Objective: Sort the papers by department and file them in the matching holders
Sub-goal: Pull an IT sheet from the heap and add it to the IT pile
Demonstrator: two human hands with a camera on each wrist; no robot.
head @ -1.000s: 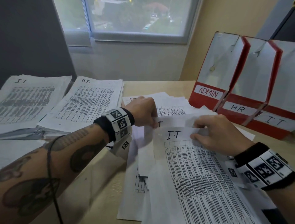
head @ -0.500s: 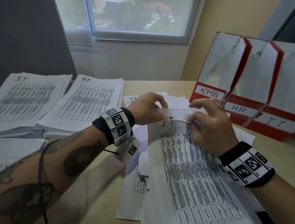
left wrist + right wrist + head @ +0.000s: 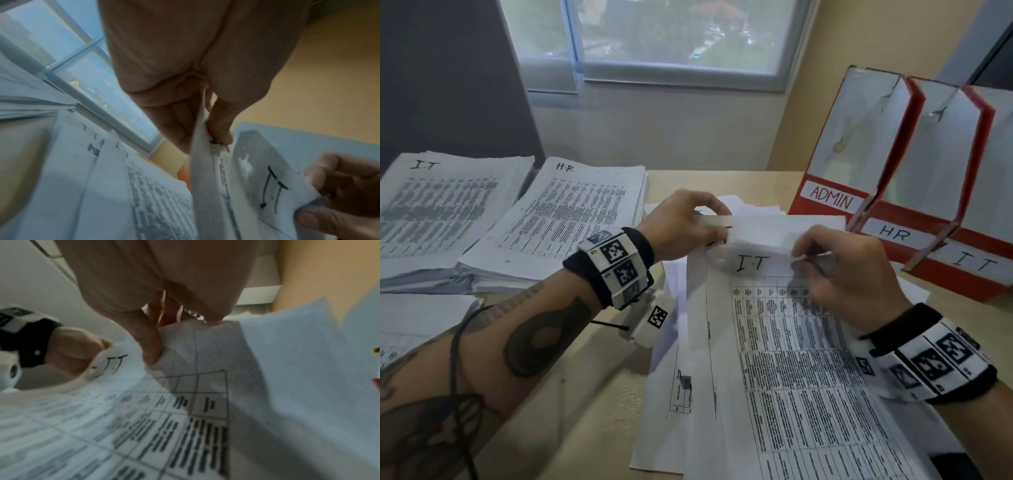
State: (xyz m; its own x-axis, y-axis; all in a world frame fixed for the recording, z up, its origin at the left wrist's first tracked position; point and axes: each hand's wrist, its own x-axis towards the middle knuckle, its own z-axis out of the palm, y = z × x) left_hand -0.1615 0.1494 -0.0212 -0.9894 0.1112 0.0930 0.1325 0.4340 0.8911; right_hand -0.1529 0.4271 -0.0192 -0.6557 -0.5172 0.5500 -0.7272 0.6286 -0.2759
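A printed sheet marked "I.T" lies on top of a loose pile in the middle of the desk, its top edge lifted and curled. My left hand pinches the sheet's top left corner between thumb and fingers. My right hand pinches the top edge just right of the "I.T" mark, thumb on the paper. Three red holders stand at the right: ADMIN, HR and IT. What they hold is hidden.
At the left lie two thick sorted stacks, one marked I.T, one marked H.R. More loose sheets spread under the pile. A window and wall close off the back of the wooden desk.
Both hands have risen from the pile and now pinch the top edge of the I.T sheet, which has lifted and curled. The right hand moved from lying on the sheet to gripping it.
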